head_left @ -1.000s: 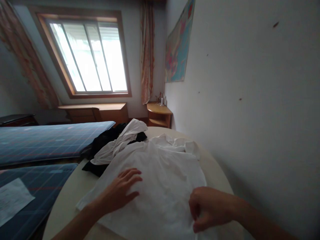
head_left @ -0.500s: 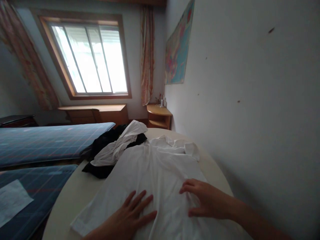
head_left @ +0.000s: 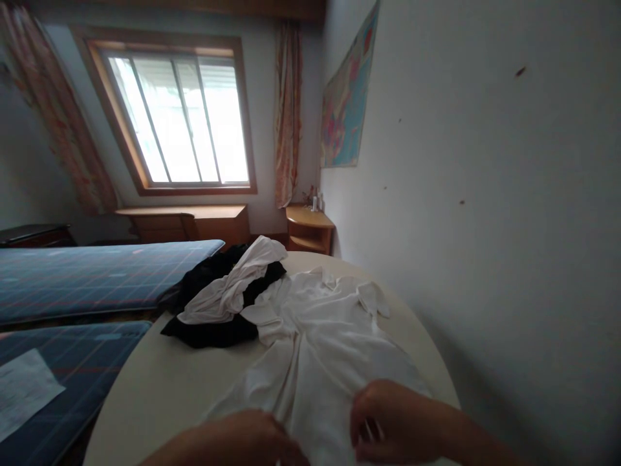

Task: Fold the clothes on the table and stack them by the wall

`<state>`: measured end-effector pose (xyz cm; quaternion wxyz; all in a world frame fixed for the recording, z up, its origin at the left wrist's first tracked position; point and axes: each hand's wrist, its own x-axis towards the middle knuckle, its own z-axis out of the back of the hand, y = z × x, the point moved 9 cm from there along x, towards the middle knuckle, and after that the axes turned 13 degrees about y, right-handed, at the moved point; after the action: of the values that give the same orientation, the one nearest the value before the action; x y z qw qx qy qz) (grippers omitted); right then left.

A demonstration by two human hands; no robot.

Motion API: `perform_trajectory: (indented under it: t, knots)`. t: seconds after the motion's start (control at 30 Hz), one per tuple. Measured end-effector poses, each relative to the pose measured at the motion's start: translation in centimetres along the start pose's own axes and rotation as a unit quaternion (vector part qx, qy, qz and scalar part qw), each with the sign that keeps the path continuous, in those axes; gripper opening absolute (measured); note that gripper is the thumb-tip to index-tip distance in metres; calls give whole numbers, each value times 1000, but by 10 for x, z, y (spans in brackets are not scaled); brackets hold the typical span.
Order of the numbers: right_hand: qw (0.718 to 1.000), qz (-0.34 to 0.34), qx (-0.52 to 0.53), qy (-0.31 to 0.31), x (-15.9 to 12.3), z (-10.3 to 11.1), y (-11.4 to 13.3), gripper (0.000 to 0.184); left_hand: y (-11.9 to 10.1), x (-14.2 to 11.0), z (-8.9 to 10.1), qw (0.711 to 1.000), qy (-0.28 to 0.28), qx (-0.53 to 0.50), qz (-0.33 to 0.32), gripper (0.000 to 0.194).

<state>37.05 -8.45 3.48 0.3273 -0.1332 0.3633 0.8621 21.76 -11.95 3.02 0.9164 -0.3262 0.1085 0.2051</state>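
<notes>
A white shirt (head_left: 330,343) lies creased on the round table, its short sleeves toward the far side. My right hand (head_left: 388,414) is closed on the shirt near the table's front right, with white cloth showing between the curled fingers. Lower left, my left hand (head_left: 250,433) is bent down on the same shirt, closed on its cloth; its fingertips are partly blurred and cut off by the bottom edge. Deep folds run through the shirt between the hands.
Beside the shirt, black clothing (head_left: 213,333) and a pale crumpled garment (head_left: 228,291) are heaped on the table (head_left: 145,382). Left stand plaid-covered beds (head_left: 97,272), one bearing a paper sheet (head_left: 29,391). A wall (head_left: 485,259) borders the right; a corner shelf (head_left: 310,217) stands behind.
Both hands have gone from spread fingers to closed on the shirt and moved nearer me. The shirt's left side has drawn in, gathering folds and exposing the left sleeve and more of the table.
</notes>
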Motion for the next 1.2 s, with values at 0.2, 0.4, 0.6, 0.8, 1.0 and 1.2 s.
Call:
perform_trajectory:
  t: [0.2,0.4,0.6,0.8,1.0,1.2]
  knots:
    - [987,-22,-64,-146,1,29,-13,68,67,-7,65,952,-234,82,178,61]
    - [992,50,-49,-106,5,20,-11,53,95,-15,49,934,-181,68,301,31]
    - [997,37,-10,-61,19,28,-15,26,111,-36,70,910,-136,77,385,47]
    - [951,-76,-71,-292,27,96,-60,24,135,-46,139,827,-314,174,434,25]
    - [907,-162,-93,-377,43,140,-119,39,164,-10,149,829,-289,225,423,25]
    - [865,-300,-72,-395,41,158,-176,45,167,-37,184,793,-366,221,434,28]
